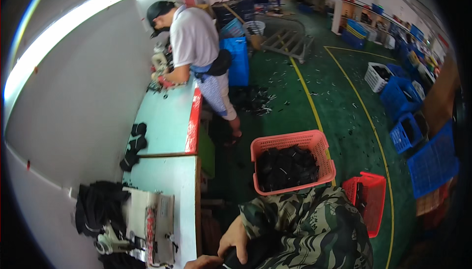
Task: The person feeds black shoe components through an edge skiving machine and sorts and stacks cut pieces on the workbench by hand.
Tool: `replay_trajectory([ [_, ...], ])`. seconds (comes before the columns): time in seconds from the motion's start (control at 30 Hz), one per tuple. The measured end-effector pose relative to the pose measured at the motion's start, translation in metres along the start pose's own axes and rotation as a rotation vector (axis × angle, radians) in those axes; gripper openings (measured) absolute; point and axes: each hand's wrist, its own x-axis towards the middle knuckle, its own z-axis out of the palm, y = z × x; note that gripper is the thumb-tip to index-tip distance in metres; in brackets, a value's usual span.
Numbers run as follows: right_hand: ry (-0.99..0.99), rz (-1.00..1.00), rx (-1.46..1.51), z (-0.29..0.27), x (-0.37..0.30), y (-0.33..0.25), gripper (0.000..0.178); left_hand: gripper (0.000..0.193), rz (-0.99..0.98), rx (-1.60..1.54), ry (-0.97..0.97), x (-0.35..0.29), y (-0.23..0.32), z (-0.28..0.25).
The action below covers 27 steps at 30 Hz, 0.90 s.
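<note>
At the lower edge, my right hand (235, 242) comes out of a camouflage sleeve (260, 215), its fingers bent down over a black fabric piece (258, 252). My left hand (204, 262) is cut off by the lower edge; what shows of it looks closed at the near corner of the same piece, where a thin white edge is visible. Left of my hands, a cream sewing machine (160, 220) stands on the pale green worktable (184, 180). Black cloth (101, 207) is heaped behind the machine.
A pink basket (327, 165) of black pieces stands ahead, with a red basket (377, 202) to its right. A co-worker (194, 38) bends over another machine (160, 60) farther along the bench. Blue crates (398, 97) line the right; scraps litter the green floor (339, 97).
</note>
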Motion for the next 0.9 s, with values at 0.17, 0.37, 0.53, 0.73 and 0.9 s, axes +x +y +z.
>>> replay_trajectory([
  [0.17,0.109,-0.005,0.081,0.018,-0.012,0.008,0.073,0.042,-0.279,-0.176,-0.261,0.038,0.004,-0.006],
  [0.37,0.248,0.056,0.252,0.023,-0.011,0.013,0.077,0.024,-0.191,-0.017,-0.151,-0.008,0.032,-0.027],
  [0.53,0.113,-0.123,0.276,0.010,-0.009,0.043,0.076,0.018,-0.208,-0.035,-0.006,-0.054,0.044,-0.021],
  [0.73,0.279,0.025,0.095,-0.008,-0.019,0.009,0.080,0.018,-0.269,-0.108,0.313,-0.148,-0.046,-0.015],
  [0.9,0.342,-0.107,0.548,-0.040,0.026,0.034,0.068,0.019,-0.675,0.413,0.937,-0.297,-0.209,-0.004],
])
